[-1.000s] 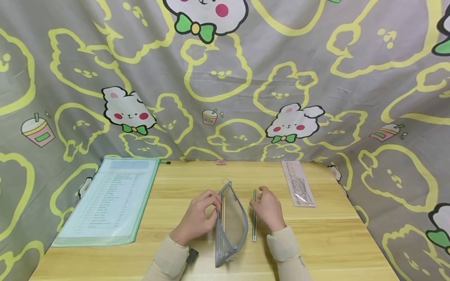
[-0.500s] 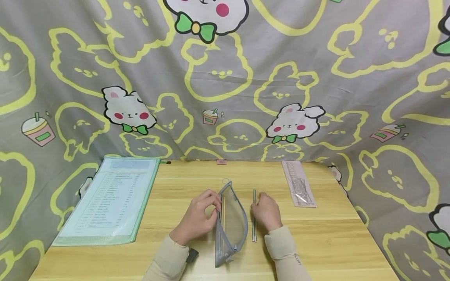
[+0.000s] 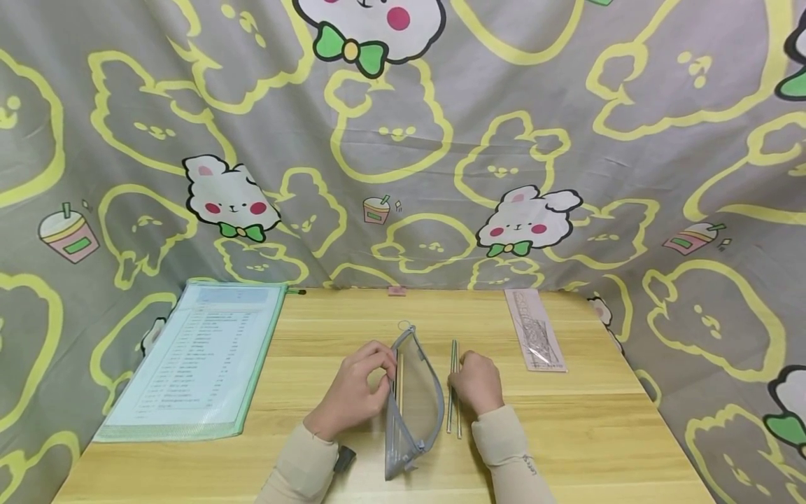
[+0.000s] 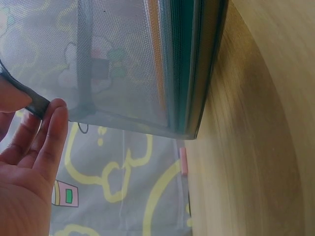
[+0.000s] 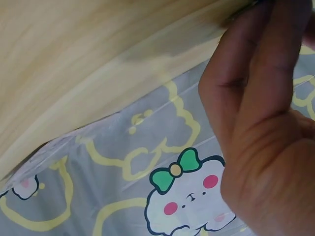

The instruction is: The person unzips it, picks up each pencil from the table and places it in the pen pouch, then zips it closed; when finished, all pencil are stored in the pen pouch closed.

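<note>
In the head view my left hand [image 3: 352, 388] pinches the left rim of a grey mesh zip pouch [image 3: 409, 420], which stands on its lower edge with its mouth spread apart. The left wrist view shows thumb and fingers on the rim of the pouch [image 4: 118, 64]; orange and green strips show through the mesh. Two slim, pencil-like green-and-silver sticks [image 3: 453, 413] lie right of the pouch, slightly splayed. My right hand [image 3: 478, 381] pinches them near the middle, fingers curled. In the right wrist view its fingertips are cut off at the top edge.
A clear folder with green edging and a printed sheet [image 3: 189, 357] lies on the left of the wooden table [image 3: 598, 434]. A flat pink packet [image 3: 535, 329] lies at the back right. A small pink block [image 3: 396, 290] sits by the patterned curtain [image 3: 403, 140].
My right hand has curled its fingers in and drawn slightly nearer. The sticks, earlier side by side, now splay apart at their near ends. The left hand and pouch have not moved.
</note>
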`<state>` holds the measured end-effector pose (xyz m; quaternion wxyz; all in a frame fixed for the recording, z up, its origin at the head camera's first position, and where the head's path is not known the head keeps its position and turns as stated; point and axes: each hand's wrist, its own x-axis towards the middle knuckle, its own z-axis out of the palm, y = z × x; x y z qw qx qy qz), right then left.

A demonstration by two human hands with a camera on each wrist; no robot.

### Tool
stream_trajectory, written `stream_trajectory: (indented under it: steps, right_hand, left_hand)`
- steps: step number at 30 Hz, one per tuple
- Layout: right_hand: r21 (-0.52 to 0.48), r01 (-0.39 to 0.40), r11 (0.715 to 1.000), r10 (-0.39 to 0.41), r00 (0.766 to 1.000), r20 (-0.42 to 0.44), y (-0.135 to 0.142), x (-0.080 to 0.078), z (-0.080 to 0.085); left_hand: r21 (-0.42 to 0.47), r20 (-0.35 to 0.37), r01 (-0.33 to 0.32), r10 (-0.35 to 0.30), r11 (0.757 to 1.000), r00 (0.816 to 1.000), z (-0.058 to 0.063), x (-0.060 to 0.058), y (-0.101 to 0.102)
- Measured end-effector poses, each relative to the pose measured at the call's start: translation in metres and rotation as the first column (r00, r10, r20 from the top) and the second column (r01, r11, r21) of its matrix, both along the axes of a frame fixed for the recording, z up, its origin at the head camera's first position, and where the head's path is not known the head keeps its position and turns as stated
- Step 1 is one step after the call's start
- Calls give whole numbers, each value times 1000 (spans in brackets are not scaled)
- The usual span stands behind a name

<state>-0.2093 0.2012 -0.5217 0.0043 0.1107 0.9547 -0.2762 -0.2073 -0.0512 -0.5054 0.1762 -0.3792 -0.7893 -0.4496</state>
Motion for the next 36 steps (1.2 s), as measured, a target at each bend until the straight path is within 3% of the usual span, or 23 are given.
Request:
stream_trajectory:
  steps: [5, 10, 17, 26, 29, 36]
  right_hand:
    - [-65, 11, 998, -10, 1000, 28, 5, 0, 5]
    - [-170, -18, 985, 20, 1000, 9, 11, 4, 24]
    - [-379, -57, 924, 52, 998, -21, 5, 16, 53]
    - [-423, -177, 889, 161, 984, -74, -20, 35, 81]
    - [-440, -208, 874, 193, 978, -78, -28, 38, 83]
    - [-416, -266, 870, 263, 963, -66, -42, 41, 79]
  left_hand:
    - [4, -11, 3, -3, 1000, 1000, -1, 0, 1]
    - [-2, 1, 2, -2, 1000, 1000, -1, 0, 1]
    - [3, -12, 5, -5, 1000, 1000, 0, 0, 1]
    - [4, -13, 2, -1, 1000, 1000, -1, -1, 1]
    - [5, -13, -2, 2, 1000, 1000, -1, -1, 1]
    - [10, -14, 9, -8, 1000, 1000, 0, 0, 2]
